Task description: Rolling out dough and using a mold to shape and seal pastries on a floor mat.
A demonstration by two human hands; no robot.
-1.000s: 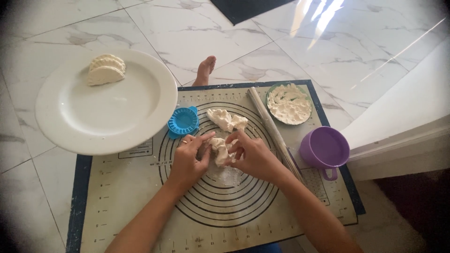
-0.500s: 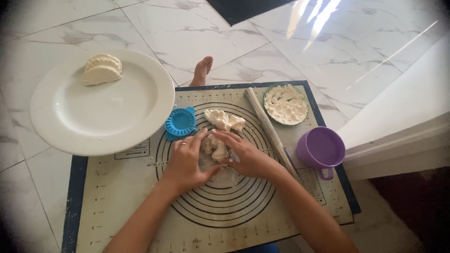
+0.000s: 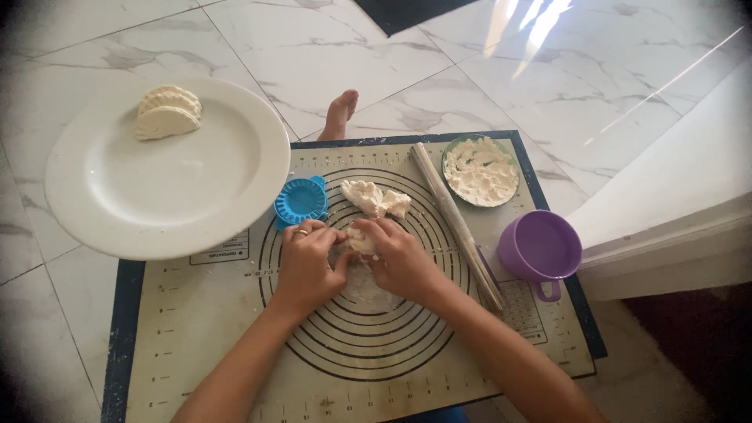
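Both my hands press together on a lump of white dough over the middle of a beige baking mat with black rings. My left hand, with a ring on one finger, grips the lump from the left. My right hand covers it from the right. A second scrap of dough lies just beyond my fingers. A blue round dumpling press sits to the left of it, touching the plate's edge.
A large white plate with two folded dumplings overlaps the mat's upper left. A wooden rolling pin, a small dish of flour and a purple cup stand right. A bare foot rests on marble floor.
My hands have drawn closer together around the dough and slid slightly toward the mat's centre; the view has shifted a little.
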